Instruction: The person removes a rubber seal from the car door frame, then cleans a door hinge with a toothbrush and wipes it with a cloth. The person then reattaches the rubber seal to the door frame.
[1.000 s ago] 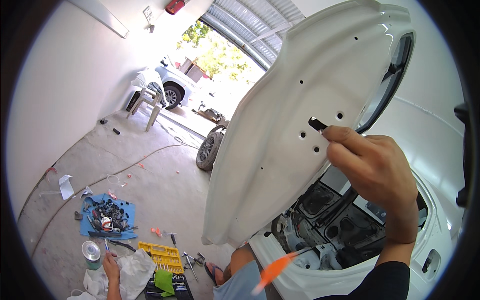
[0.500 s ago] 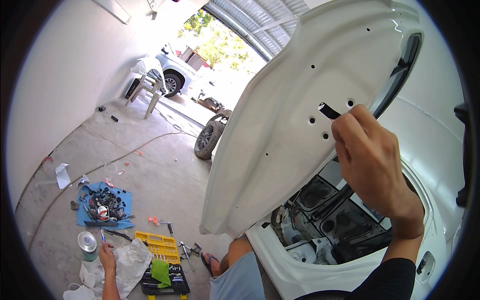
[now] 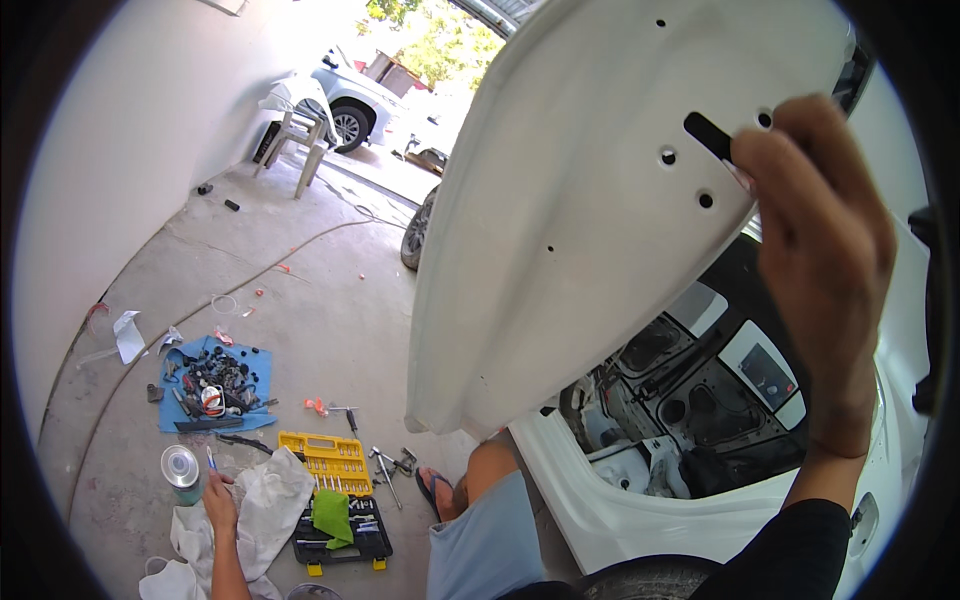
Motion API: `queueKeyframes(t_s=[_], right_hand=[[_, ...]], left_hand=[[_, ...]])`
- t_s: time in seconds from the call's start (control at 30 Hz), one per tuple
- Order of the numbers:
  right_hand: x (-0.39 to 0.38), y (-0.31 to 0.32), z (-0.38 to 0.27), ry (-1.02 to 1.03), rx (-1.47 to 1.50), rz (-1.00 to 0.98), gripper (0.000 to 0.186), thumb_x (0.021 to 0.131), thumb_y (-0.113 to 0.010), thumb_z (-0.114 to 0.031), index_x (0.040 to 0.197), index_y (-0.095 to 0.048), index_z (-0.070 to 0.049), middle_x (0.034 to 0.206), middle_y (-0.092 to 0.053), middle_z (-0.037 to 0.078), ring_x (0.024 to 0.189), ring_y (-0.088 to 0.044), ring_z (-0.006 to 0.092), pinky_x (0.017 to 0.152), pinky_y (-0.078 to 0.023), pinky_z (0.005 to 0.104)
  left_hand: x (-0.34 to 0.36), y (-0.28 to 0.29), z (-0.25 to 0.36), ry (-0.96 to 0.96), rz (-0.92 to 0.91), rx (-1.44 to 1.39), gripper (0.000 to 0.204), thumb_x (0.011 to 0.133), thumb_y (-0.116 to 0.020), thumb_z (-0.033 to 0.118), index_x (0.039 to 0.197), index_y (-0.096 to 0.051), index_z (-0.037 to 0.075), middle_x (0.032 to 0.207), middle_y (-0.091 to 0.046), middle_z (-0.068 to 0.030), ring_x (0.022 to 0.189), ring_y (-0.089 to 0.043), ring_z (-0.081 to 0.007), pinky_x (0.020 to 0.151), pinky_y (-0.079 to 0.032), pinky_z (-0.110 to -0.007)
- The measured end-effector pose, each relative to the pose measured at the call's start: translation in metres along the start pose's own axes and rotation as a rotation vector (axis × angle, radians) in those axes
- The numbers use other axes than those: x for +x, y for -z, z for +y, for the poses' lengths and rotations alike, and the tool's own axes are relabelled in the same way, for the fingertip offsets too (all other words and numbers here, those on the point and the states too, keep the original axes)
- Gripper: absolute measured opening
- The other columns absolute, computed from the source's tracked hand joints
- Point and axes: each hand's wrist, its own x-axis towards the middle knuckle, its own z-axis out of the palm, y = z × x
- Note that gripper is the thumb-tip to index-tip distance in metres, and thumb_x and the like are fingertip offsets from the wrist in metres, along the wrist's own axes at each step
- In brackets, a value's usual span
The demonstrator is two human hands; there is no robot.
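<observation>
My right hand is raised at the right with its fingers bent together, covering the lower end of a dark oblong slot in a large white car panel. What its fingertips hold, if anything, is hidden. Round holes pierce the panel near the slot. Low on the left, my left hand is closed round a slim pale stick-like tool. It is over a crumpled white cloth, beside a round metal can.
A yellow and black tool case with a green cloth lies on the floor. Small dark parts cover a blue cloth. Loose tools lie near my foot. The white car body has a wide opening at right.
The view has shifted, so the panel looks larger and higher. My right hand appears further up and right, still by the slot. A light patch at the slot's far end no longer shows.
</observation>
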Motion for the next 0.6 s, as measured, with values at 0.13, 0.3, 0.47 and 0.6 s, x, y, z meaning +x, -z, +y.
queueKeyframes(t_s=[0.13,0.3,0.47,0.6], right_hand=[[0.008,0.009,0.032,0.071,0.202,-0.024,0.026,0.089,-0.064,0.003,0.112,-0.073,-0.005,0.088,-0.056,0.010,0.073,-0.062,0.0216,0.064,-0.054,0.0330],[0.006,0.015,0.041,0.044,0.180,-0.369,0.030,0.084,-0.069,0.003,0.111,-0.076,-0.007,0.081,-0.053,0.010,0.066,-0.060,0.0204,0.057,-0.052,0.0328],[0.015,0.011,0.053,0.364,0.106,-0.256,0.019,0.074,-0.079,-0.004,0.093,-0.075,-0.005,0.073,-0.047,0.006,0.056,-0.052,0.0151,0.046,-0.040,0.0305],[0.006,0.006,0.055,0.338,0.131,-0.253,0.019,0.070,-0.081,-0.006,0.086,-0.072,-0.004,0.070,-0.044,0.004,0.052,-0.047,0.0140,0.044,-0.036,0.0308]], left_hand=[[0.005,-0.003,-0.002,0.069,-0.008,-0.052,0.066,0.109,-0.032,0.049,0.076,-0.063,0.001,0.057,-0.044,-0.0038,0.055,-0.043,-0.0168,0.057,-0.034,-0.036],[0.004,-0.011,-0.002,0.016,-0.009,0.018,0.066,0.109,-0.031,0.049,0.076,-0.062,0.001,0.055,-0.043,-0.0042,0.053,-0.042,-0.0173,0.056,-0.033,-0.038],[0.002,-0.009,0.003,-0.031,-0.018,-0.021,0.066,0.108,-0.032,0.050,0.077,-0.063,0.001,0.057,-0.045,-0.0039,0.054,-0.043,-0.0163,0.056,-0.034,-0.037],[0.004,-0.006,0.007,0.002,-0.046,-0.046,0.065,0.108,-0.033,0.050,0.078,-0.063,0.001,0.058,-0.047,-0.0037,0.055,-0.043,-0.0153,0.057,-0.035,-0.036]])
